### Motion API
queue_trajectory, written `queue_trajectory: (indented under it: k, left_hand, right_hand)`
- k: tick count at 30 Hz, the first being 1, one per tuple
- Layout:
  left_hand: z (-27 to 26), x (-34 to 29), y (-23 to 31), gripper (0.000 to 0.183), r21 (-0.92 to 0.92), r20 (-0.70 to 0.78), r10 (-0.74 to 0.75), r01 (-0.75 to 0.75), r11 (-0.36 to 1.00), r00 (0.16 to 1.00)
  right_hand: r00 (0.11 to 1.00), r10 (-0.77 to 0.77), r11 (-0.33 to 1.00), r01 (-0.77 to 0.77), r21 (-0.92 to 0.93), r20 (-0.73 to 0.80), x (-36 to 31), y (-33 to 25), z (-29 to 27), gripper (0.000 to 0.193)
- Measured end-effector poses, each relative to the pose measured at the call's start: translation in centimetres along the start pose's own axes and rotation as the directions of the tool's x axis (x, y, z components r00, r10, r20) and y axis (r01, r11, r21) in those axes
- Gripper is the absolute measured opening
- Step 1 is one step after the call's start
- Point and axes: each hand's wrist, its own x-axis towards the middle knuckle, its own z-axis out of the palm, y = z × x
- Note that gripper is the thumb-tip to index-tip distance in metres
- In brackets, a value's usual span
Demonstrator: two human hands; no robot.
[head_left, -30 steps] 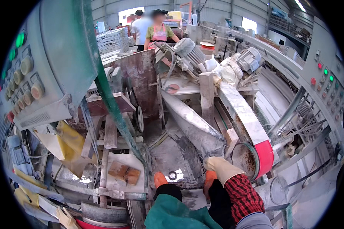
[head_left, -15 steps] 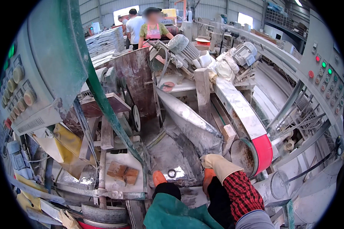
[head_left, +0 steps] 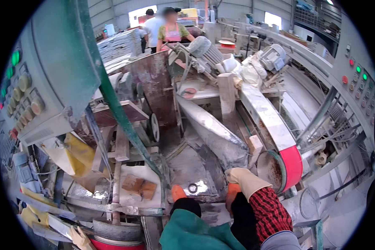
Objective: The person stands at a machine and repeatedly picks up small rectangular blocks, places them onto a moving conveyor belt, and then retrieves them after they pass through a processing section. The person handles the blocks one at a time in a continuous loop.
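Observation:
My right hand [head_left: 246, 181], in a cream rubber glove under a red-and-black checked sleeve, is closed at the lower end of a long grey metal guard [head_left: 214, 129]. Its fingers curl downward and are partly hidden, so what they grip, if anything, does not show. Right of it, a belt sander's red belt [head_left: 291, 167] wraps a dusty wheel [head_left: 271, 168]. At the lower left, my left hand [head_left: 81, 239], gloved in cream, shows with fingers stretched out beside another red-belted wheel [head_left: 117, 230]. Its forearm is out of sight.
Control panels stand left [head_left: 33, 91] and right [head_left: 358, 83], with lit buttons. A green post [head_left: 127, 129] slants down on the left. My orange boots [head_left: 178, 192] stand on the wet, dusty floor. A co-worker in a pink apron [head_left: 172, 34] faces this way across the machines.
The view has shifted slightly, so the machines sit a little farther right and lower. My right hand stays at the guard's end. The white-shirted person is now more covered by the aproned co-worker.

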Motion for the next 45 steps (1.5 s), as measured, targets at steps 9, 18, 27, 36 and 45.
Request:
queue_trajectory:
  k: [9, 18, 27, 36, 45]
  left_hand:
    - [-0.9, -0.6, 1.3, 0.058, 0.013, 0.069, -0.088, 0.087, 0.996, 0.994]
    - [-0.6, -0.8, 1.2, 0.061, 0.019, 0.083, -0.142, 0.141, 0.990, 0.986]
    - [1.0, -1.2, -3.3, 0.053, 0.049, -0.034, 0.044, -0.042, 0.998, 0.998]
    - [-4.3, -4.6, 1.8, 0.046, -0.300, -0.139, 0.148, -0.184, 0.936, 0.979]
    - [-5.9, -2.8, 23.2, 0.075, -0.885, -0.145, 0.415, -0.305, 0.351, 0.898]
  right_hand:
    - [0.958, 0.227, 0.647, -0.283, 0.708, 0.176, 0.4, -0.2, 0.6, 0.034]
    - [0.909, 0.266, 0.033, -0.342, 0.939, 0.322, -2.2, 0.8, -1.4, 0.042]
    - [0.898, 0.397, 0.000, -0.208, 0.978, 0.191, -2.7, 1.3, -4.6, 0.046]
    - [0.782, 0.621, -0.147, 0.191, 0.971, -0.060, -4.3, 1.3, -3.5, 0.048]
    - [0.733, 0.559, -0.773, 0.630, 0.076, -0.388, -5.2, 2.0, -18.6, 0.053]
